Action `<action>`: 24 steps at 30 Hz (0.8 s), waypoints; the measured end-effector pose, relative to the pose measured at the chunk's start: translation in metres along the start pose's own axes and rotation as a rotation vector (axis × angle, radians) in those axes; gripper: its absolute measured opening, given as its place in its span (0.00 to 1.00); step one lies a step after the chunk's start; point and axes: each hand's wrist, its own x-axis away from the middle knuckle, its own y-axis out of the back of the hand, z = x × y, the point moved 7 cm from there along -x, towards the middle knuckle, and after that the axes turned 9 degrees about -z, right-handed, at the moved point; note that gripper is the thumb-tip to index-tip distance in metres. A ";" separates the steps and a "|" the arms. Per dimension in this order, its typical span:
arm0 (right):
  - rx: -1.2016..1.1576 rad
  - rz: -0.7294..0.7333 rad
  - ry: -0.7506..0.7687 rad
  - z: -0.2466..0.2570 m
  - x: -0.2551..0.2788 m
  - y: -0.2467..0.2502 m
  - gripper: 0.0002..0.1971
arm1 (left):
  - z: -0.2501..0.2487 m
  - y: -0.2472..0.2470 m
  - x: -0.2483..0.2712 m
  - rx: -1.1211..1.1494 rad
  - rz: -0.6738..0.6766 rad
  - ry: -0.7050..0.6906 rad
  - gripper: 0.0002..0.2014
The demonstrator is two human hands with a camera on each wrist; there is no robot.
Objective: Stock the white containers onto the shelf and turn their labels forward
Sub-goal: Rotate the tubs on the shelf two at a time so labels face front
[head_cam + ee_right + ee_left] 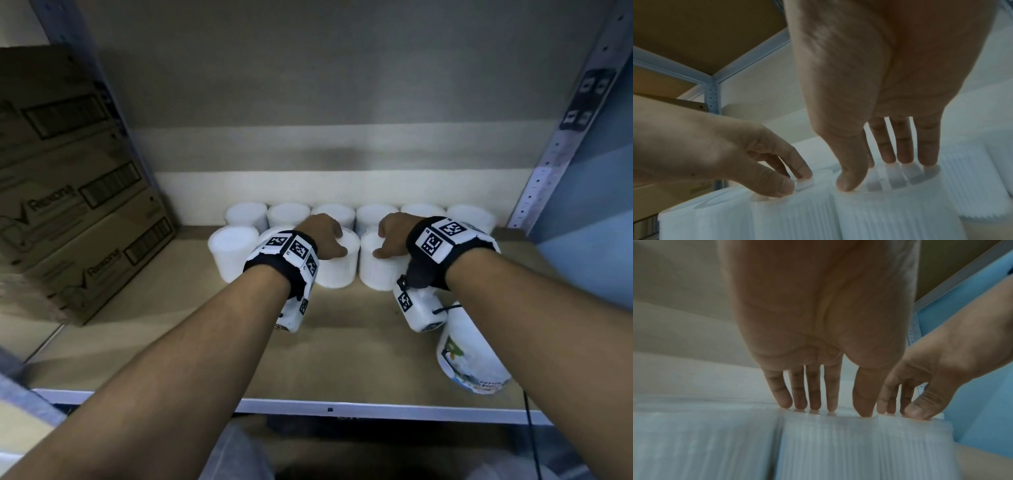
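Two rows of white ribbed containers (376, 212) stand at the back of the wooden shelf (342, 342), their near sides plain white. My left hand (334, 241) grips the top of one front-row container (337, 270) from above, thumb on the near rim. My right hand (387, 240) holds the neighbouring container (375, 274) the same way. In the left wrist view, my left hand (836, 410) has its fingertips on that container's (859, 447) lid. In the right wrist view, my right hand (875, 173) sits on its container's (890, 214) lid. Another container (469, 359) lies on its side at the front right, its coloured label up.
Stacked cardboard boxes (68, 205) fill the left end of the shelf. A perforated metal upright (561, 137) bounds the right side, and a white metal lip (342, 407) edges the front. Bare board lies between the front row and the lip.
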 end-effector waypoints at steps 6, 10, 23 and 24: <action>0.016 0.003 0.009 0.001 0.000 0.002 0.28 | 0.002 -0.002 -0.003 0.001 -0.030 -0.022 0.25; 0.035 0.040 0.038 0.001 0.001 0.001 0.27 | 0.002 -0.002 -0.004 -0.006 -0.041 -0.038 0.24; -0.034 -0.012 -0.031 0.002 0.000 0.000 0.30 | 0.004 -0.006 -0.006 0.000 -0.031 -0.045 0.25; -0.022 -0.017 -0.020 0.003 0.000 0.000 0.30 | 0.004 -0.006 -0.006 -0.001 -0.031 -0.045 0.25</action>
